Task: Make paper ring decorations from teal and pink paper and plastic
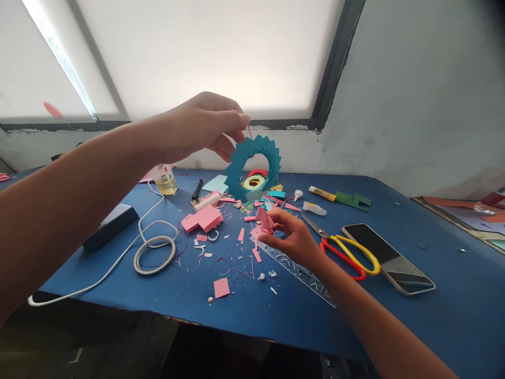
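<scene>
Aloft, left hand (pixel 205 123) pinches teal paper ring (pixel 252 166).

We observe strong daylight entering through the window (pixel 205 52) behind the desk (pixel 453 295); the pane is overexposed to near white, with no detail visible through it. The scene is backlit, so the near side of the left hand (pixel 205 126) reads slightly dark. Shadows on the desk are soft and short. The phone (pixel 389 258) screen shows a pale reflection. We note wide-angle distortion: the window frame and desk edges bow toward the corners. The lower edge is dim. Focus is acceptable at centre.
</scene>
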Demonstrator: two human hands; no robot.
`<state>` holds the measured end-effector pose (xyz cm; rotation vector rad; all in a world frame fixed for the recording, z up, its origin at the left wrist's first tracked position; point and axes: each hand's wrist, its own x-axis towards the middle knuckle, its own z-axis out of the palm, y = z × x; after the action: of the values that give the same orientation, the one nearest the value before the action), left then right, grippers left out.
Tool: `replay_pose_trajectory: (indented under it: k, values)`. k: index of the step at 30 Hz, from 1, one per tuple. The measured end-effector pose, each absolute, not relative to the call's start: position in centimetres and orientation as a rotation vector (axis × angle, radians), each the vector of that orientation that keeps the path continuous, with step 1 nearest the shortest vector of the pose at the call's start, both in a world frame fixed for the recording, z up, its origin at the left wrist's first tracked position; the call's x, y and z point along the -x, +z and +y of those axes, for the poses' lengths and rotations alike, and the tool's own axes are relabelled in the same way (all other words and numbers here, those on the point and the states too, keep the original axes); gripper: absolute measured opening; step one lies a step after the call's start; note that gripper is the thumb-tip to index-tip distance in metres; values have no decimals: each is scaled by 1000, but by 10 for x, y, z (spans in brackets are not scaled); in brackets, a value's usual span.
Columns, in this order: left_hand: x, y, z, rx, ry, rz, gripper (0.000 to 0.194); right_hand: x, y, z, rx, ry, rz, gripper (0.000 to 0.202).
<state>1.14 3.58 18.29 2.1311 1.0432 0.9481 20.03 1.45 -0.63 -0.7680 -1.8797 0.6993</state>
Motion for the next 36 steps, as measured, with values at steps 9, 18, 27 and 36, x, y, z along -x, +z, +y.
replay_pose_trajectory:
  k: [9, 18, 27, 36]
  values:
    - [0, 123, -10, -1525, 1455, 1135, 19, -198, -3, 6, 698, -65, -1910, 25]
    - [11, 58, -32, -1008, 1630, 981, 28, -192, -7, -4, 691, -204, -1997, 25]
    - [19, 45, -28, -898, 1693, 982, 36, -181, -15, -9, 709, 225, -2104, 31]
    - [34, 40, -33, -910, 1761, 1052, 29, -176, -11, -13, 621, 136, -2092, 20]
